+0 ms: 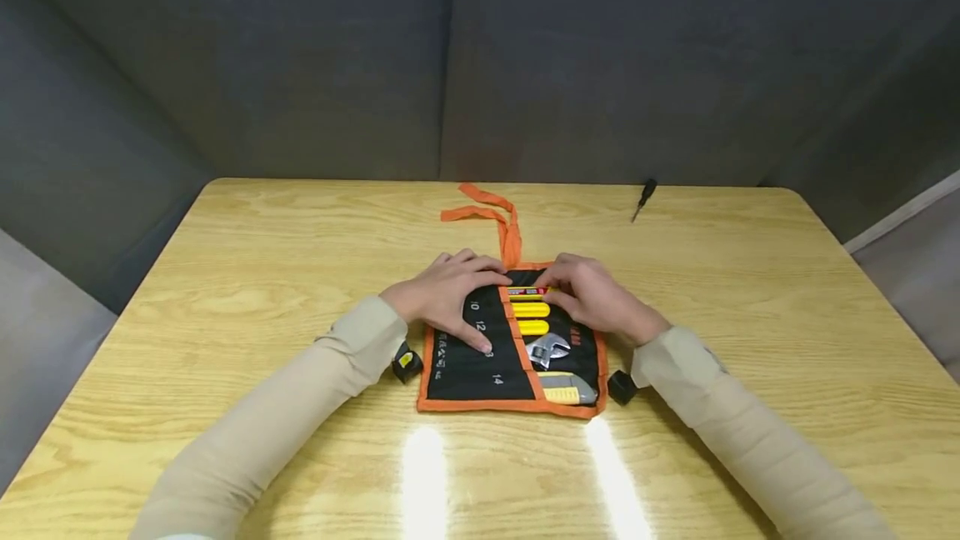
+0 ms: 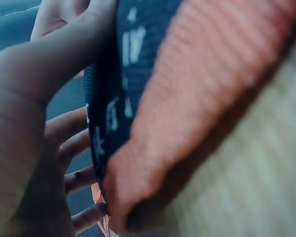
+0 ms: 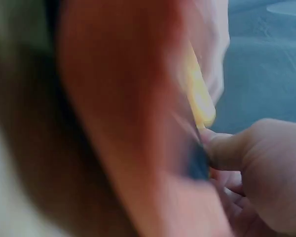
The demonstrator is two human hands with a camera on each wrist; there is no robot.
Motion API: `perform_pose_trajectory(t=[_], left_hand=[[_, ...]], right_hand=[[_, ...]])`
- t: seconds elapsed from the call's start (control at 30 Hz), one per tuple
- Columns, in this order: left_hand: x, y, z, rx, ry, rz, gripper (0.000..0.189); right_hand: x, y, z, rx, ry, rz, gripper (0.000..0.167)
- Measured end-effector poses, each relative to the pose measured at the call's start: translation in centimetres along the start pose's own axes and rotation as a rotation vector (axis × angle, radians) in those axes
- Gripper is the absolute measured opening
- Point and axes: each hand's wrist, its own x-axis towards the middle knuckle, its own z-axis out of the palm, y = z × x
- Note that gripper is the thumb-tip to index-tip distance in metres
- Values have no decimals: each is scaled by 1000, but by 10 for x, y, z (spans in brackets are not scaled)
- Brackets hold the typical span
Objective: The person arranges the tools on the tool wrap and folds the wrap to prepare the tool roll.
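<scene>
A black tool roll [image 1: 468,382] with orange edging lies unrolled on the table. My left hand [image 1: 450,292] rests spread on its numbered left half, thumb and fingers apart. At the upper pocket of the right half, my right hand [image 1: 592,297] pinches the end of a thin yellow-and-red tool [image 1: 525,292], whose kind I cannot tell. Below it, two yellow handles [image 1: 531,310] stick out of pockets, then an adjustable wrench [image 1: 551,347] and a grey-and-yellow utility knife [image 1: 566,388]. In the right wrist view, blurred orange edging [image 3: 123,108] covers much of the picture.
Orange tie straps [image 1: 510,227] stretch from the roll's far edge. A small black screwdriver [image 1: 643,198] lies at the back right of the wooden table [image 1: 300,232]. Small black objects sit by each wrist, the left one [image 1: 406,363] with a yellow mark, the right one [image 1: 622,387] plain.
</scene>
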Motion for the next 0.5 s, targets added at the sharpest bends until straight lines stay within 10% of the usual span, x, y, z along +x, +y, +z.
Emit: perform_pose_trajectory(t=[0.5], left_hand=[[-3,1,-4,-49,-31,-31,97]], right_hand=[[29,-19,9,85,-64,-46,13]])
